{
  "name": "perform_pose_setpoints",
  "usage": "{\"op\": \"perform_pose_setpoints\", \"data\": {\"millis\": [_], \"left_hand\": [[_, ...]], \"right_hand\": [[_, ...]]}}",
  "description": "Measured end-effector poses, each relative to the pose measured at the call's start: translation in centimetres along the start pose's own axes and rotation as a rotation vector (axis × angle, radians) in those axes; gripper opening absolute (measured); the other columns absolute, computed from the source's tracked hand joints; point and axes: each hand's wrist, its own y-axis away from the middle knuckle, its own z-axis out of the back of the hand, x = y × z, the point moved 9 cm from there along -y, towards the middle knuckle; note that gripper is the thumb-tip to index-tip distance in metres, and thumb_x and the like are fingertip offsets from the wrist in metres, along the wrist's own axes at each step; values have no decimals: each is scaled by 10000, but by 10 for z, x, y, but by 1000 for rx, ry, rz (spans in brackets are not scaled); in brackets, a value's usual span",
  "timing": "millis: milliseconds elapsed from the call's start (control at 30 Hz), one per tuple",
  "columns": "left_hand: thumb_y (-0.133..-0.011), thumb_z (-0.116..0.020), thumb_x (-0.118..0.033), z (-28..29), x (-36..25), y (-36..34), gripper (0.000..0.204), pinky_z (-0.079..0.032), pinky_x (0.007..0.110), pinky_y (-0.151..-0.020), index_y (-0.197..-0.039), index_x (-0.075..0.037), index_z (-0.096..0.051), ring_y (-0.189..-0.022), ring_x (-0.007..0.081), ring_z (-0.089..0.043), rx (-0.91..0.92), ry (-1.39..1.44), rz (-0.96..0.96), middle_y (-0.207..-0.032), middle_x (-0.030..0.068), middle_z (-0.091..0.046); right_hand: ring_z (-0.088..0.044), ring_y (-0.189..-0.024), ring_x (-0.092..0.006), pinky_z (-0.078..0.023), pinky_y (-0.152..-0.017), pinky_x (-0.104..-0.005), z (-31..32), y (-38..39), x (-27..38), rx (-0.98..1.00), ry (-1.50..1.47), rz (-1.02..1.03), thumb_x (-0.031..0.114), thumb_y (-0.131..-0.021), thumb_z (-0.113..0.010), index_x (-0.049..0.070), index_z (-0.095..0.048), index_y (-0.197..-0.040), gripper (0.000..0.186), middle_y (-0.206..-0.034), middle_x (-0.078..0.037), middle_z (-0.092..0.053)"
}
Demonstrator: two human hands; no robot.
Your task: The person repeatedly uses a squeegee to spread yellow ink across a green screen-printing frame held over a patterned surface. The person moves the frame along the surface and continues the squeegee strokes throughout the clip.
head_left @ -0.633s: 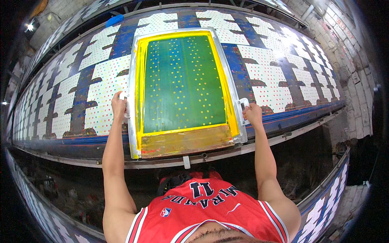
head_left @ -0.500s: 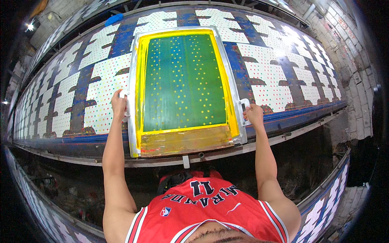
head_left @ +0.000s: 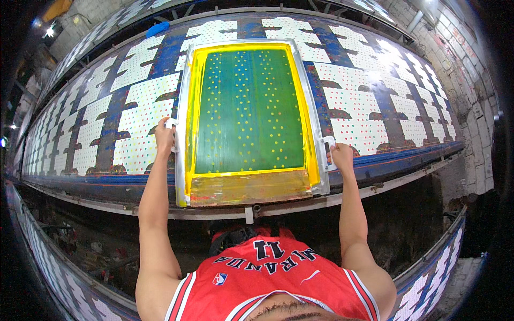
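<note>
A screen-printing frame (head_left: 249, 115) lies over the long table in front of me. Its green mesh carries columns of small yellow dots and has a bright yellow border inside a pale metal frame. My left hand (head_left: 165, 138) is closed around the white handle (head_left: 172, 123) on the frame's left side. On the other side, my right hand (head_left: 343, 157) grips a second white handle (head_left: 328, 151), its fingers curled. Brownish tape (head_left: 249, 187) covers the near end of the screen, which reaches the table's front edge.
White dotted fabric pieces (head_left: 356, 109) lie in rows along the blue-stained table (head_left: 385, 166), on both sides of the frame. A blue cloth-like item (head_left: 157, 29) rests at the far left edge. A metal rail (head_left: 375, 191) runs along the front. Another table with similar pieces stands behind me.
The frame and both hands appear slightly farther right in the picture; the table has shifted a little too. Both hands keep hold of the handles.
</note>
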Motion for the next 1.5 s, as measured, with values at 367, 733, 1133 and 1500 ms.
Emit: {"op": "perform_pose_setpoints", "data": {"millis": [367, 733, 1133, 1500], "left_hand": [[-839, -603, -60, -11, 25, -10, 508, -538, 404, -686, -1343, -121, -581, -822, 293, -708, 28, -238, 74, -1123, 196, -710], [-823, -530, -47, -17, 14, -4, 541, -525, 429, -567, -1357, -135, -527, -624, 305, -678, 76, -298, 52, -940, 227, -704], [-830, -491, -44, -16, 12, -5, 518, -482, 502, -939, -1346, -71, -523, -1072, 462, -667, 56, -239, -59, -1088, 318, -696], [-869, -505, -89, -16, 10, -2, 525, -481, 521, -975, -1393, -76, -480, -1113, 462, -653, 76, -308, -90, -1137, 330, -681]], "right_hand": [[-734, -644, -266, -558, -656, -424, 2, -9, -6, 84, 64, 30, 150, -967, -611, -26, -688, -896, 205, -745, -157, -738], [-642, -1030, -391, -504, -924, -467, -59, 124, 133, 87, 1, 742, 195, -825, -796, 15, -695, -1031, 292, -1051, -188, -698], [-548, -1209, -330, -485, -976, -457, -147, 223, 171, 399, 585, 1085, 143, -673, -809, 30, -612, -1218, 591, -1250, -146, -589], [-707, -763, -405, -570, -698, -507, -139, 178, 216, 110, 539, 821, 157, -730, -656, 47, -694, -888, 196, -798, -198, -710]]}}
